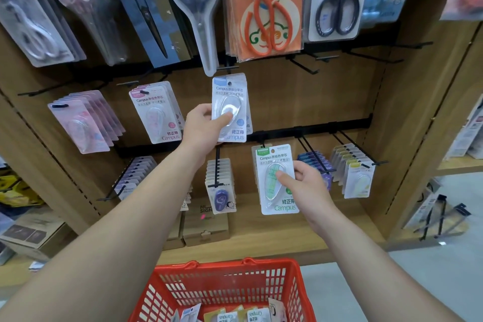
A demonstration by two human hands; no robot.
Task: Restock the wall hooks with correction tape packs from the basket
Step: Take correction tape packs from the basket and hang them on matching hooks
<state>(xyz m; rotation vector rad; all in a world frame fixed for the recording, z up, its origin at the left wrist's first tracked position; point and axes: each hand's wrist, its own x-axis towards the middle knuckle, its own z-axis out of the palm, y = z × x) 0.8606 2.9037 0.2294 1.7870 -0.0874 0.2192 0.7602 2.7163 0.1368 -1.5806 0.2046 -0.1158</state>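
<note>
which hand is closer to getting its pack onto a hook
Left, probably. The left hand holds the blue pack raised with its hang hole just below a hook in the middle row. The right hand holds the green pack lower, its hole not lined up with any hook tip.

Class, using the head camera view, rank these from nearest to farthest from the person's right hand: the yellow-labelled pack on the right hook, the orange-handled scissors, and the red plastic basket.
From the right hand:
1. Yellow-labelled pack, just to its right.
2. Red plastic basket, below and left.
3. Orange-handled scissors, top row, far above.
</note>
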